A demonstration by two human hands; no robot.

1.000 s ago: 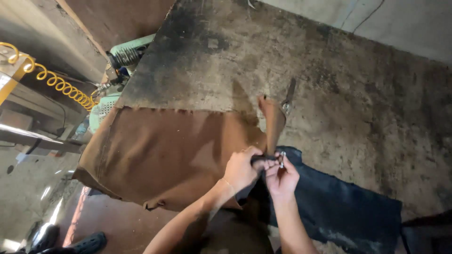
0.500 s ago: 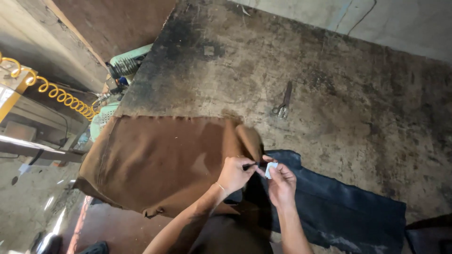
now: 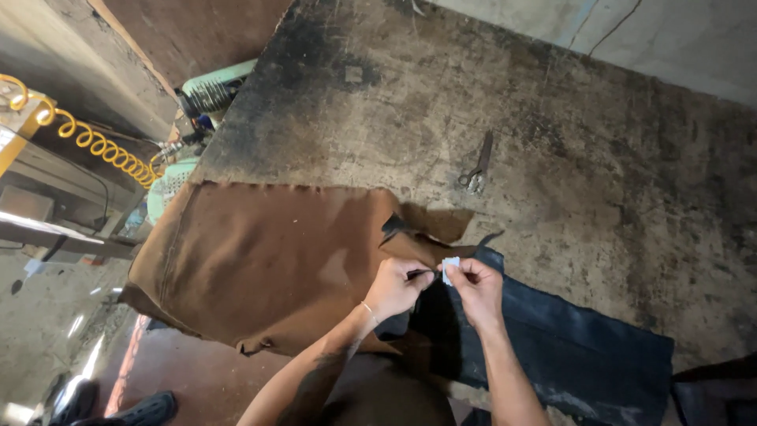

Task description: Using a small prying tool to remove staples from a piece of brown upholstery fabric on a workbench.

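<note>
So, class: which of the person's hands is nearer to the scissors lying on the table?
Right. The right hand sits below the scissors; the left hand lies farther off, on the brown cloth.

Matt brown cloth [image 3: 260,260], dark fabric [image 3: 568,347], perhaps leather; rough, stained worktop [image 3: 552,102]; metal scissors [image 3: 475,168].

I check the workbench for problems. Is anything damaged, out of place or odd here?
Nothing is spilled. The brown fabric hangs over the edge of the stained worktable, its right end ragged. The left hand and right hand pinch a small white piece. Scissors lie apart.
</note>
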